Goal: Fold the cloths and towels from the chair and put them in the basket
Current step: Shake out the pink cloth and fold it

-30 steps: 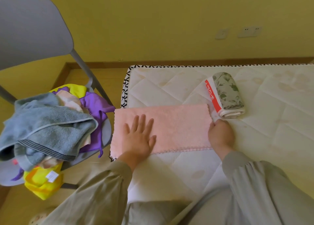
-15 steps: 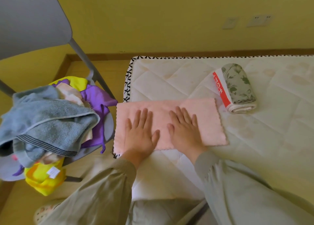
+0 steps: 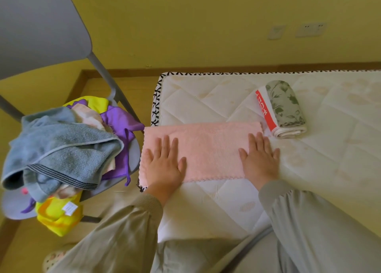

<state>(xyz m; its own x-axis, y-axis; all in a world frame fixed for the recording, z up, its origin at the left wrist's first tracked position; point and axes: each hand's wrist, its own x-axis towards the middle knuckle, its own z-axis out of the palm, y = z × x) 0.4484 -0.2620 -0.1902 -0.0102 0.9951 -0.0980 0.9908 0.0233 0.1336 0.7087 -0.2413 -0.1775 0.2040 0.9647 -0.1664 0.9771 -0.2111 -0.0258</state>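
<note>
Yellow-walled room, white mattress [image 3: 206,99] as the work surface. Head view: pink cloth [image 3: 210,149] lies against the mattress's left edge, long axis running left-right. Left hand [image 3: 165,165] is flat with fingers spread, pressing the left end. Right hand [image 3: 259,159] is flat and spread on the right end, partly over onto the mattress. One hand per short end, so an end-to-end fold looks likely. Unfolded pile [image 3: 61,149] sits on the chair [image 3: 41,25], nearer the left hand. Basket not in view.

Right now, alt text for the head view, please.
A person's left hand and right hand press flat on a pink cloth on a white mattress. A folded leaf-print towel lies beyond its right end; a grey chair on the left holds unfolded cloths.
</note>
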